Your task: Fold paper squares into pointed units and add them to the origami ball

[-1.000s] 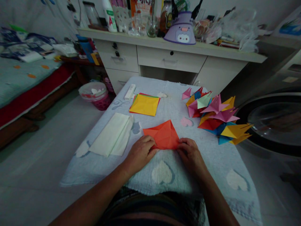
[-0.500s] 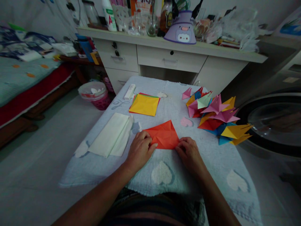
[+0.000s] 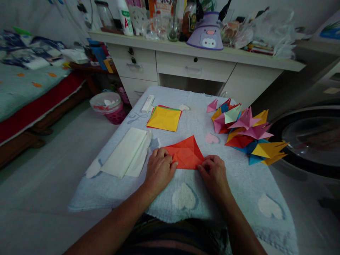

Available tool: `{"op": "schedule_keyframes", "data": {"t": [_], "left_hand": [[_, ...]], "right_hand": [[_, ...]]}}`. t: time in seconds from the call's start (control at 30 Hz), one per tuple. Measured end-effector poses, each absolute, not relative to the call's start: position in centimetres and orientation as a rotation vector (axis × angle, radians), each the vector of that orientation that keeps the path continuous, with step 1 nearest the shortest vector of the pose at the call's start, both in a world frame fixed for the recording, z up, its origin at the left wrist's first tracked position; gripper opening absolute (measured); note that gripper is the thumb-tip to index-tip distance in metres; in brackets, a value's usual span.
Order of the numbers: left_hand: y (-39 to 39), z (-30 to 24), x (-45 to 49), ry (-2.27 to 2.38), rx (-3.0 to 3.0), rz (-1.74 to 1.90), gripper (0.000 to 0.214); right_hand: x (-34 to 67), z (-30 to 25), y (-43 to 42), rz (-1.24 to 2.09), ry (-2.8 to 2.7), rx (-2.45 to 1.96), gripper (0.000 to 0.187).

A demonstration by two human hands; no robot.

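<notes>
You have the orange sheet (image 3: 186, 155) flat on the blue cloth (image 3: 231, 205), straight before you, and I take it as the centre of the clock; your left hand (image 3: 160, 170) is at 8 o'clock, with fingers curled over that corner and grasping it, the thumb along the near edge; your right hand (image 3: 215, 173) is at 4 o'clock, its thumb and finger pinching the other near corner. The sheet shows crease lines, so in my judgement this near edge asks for small, equal pulls on both sides; it is better to hold the paper against the cloth, to line up the corners with care, and to press firmly only when the edges agree, because soft fabric below can make a fold less sharp. For writing, little can be read; at 11 o'clock, on the far counter, the white bottle (image 3: 125, 17) bears a green label and a large red "A", the rest being unclear; near 12 o'clock the orange packet (image 3: 161, 9) has pale letters too blurred for me, and the brown jar (image 3: 189, 17) beside it carries a dark label which I cannot read.
</notes>
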State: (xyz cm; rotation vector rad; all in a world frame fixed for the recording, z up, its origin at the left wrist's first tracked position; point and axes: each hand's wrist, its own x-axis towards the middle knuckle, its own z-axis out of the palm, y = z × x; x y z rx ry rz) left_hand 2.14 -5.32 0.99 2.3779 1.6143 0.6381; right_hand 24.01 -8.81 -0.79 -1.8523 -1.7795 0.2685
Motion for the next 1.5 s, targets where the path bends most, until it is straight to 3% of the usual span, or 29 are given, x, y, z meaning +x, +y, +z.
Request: {"op": "schedule_keyframes", "data": {"t": [0.87, 1.1, 1.5], "left_hand": [[-5.9, 1.1, 2.8, 1.793, 2.391, 0.611, 0.013], [-5.6, -0.3, 2.5, 1.136, 2.76, 0.573, 0.014], [-7.2, 0.6, 2.7, 1.108, 2.793, 0.261, 0.045]], "right_hand": [[24.2, -1.3, -9.0, 0.305, -1.762, -1.892, 0.011], [24.2, -1.2, -9.0, 0.318, -1.754, -1.894, 0.011], [24.2, -1.1, -8.9, 0.289, -1.738, -1.919, 0.013]]}}
